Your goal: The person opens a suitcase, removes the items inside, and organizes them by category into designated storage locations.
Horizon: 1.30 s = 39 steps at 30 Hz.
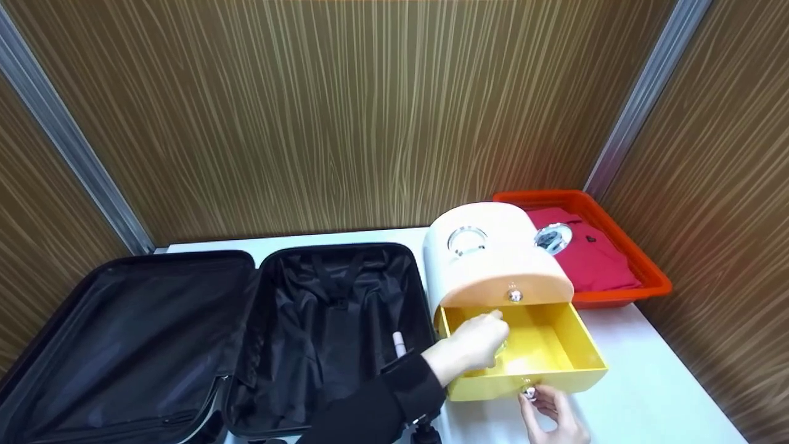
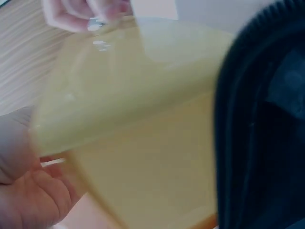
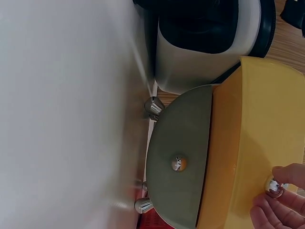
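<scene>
A small rounded cabinet (image 1: pixel 493 265) has its yellow lower drawer (image 1: pixel 558 333) pulled out. My right hand (image 1: pixel 551 413) pinches the drawer's shiny front knob (image 3: pixel 274 187) between thumb and fingers. Over the left part of the drawer reaches my left hand (image 1: pixel 479 338), its fingers bent down into it. A faint clear glint shows beside those fingers, and I cannot tell whether they hold anything. Blurred in the left wrist view, the left hand (image 2: pixel 33 186) lies beside the drawer's corner. The upper drawer, with its own round knob (image 1: pixel 515 296), is closed.
A black suitcase (image 1: pixel 339 320) lies unfolded left of the cabinet, with a pale tube (image 1: pixel 399 344) in its right half. Behind and right stands a red-orange basket (image 1: pixel 647 274) holding red folded cloth (image 1: pixel 592 259). Wood-patterned panels (image 1: pixel 333 123) enclose the white table (image 1: pixel 672 382).
</scene>
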### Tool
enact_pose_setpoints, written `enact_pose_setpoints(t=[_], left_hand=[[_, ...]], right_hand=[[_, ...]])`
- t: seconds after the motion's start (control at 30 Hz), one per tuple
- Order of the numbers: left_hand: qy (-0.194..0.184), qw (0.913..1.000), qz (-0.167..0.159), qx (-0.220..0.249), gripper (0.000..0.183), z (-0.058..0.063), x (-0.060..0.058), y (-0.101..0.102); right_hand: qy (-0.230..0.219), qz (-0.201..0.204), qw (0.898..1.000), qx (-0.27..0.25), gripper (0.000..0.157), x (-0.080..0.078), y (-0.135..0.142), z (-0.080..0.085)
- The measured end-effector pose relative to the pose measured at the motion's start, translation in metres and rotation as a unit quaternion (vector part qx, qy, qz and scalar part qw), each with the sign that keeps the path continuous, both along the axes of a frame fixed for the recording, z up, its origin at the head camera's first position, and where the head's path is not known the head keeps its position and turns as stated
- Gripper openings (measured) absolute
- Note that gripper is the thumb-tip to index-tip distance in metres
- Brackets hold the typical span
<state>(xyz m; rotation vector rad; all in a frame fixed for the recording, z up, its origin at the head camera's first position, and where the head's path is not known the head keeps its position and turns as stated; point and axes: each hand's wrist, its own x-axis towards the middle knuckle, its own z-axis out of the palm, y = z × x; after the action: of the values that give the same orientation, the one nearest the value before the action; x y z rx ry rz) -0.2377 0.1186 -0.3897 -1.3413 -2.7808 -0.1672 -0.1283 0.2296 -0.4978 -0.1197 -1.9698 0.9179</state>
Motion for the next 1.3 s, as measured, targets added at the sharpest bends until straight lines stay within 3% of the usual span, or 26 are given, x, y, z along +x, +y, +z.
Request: enact_pose_setpoints(t=[0.13,0.3,0.43,0.7,0.87,0.97,1.1,1.2,1.3], left_hand=[[-0.012,0.9991,0.008,-0.039,0.016,-0.012,-0.005,0.009],[-0.033,0.9969,0.019,-0.069,0.013,-0.018,-0.009,0.016],[-0.033,0.9947,0.034,-0.091,0.013,-0.021,-0.011,0.019],[-0.049,0.9941,0.049,-0.084,0.010,-0.023,-0.011,0.016],[-0.043,0.9978,0.046,-0.021,0.011,-0.014,-0.004,0.000],[-0.050,0.9967,0.040,0.050,0.020,0.002,0.005,-0.020],[-0.083,0.9883,0.046,0.120,0.023,0.030,0.014,-0.053],[-0.085,0.9802,0.079,0.160,0.018,0.043,0.010,-0.077],[-0.084,0.9741,0.109,0.180,0.017,0.040,-0.002,-0.093]], right_hand=[[-0.006,0.007,1.000,-0.009,0.031,-0.001,0.002,-0.005],[-0.027,0.011,0.999,-0.021,0.032,-0.003,0.008,-0.013],[-0.011,0.019,1.000,-0.006,0.033,-0.001,0.004,-0.006],[0.011,0.019,1.000,0.003,0.033,0.000,0.001,-0.001],[0.006,0.008,1.000,0.003,0.033,0.000,0.000,0.000],[-0.001,0.002,1.000,0.007,0.034,0.001,-0.001,0.001],[0.001,-0.003,1.000,0.002,0.033,0.000,-0.003,0.005],[0.007,-0.012,1.000,0.006,0.030,-0.003,-0.002,0.007],[0.007,-0.019,1.000,0.017,0.028,-0.007,-0.001,0.007]])
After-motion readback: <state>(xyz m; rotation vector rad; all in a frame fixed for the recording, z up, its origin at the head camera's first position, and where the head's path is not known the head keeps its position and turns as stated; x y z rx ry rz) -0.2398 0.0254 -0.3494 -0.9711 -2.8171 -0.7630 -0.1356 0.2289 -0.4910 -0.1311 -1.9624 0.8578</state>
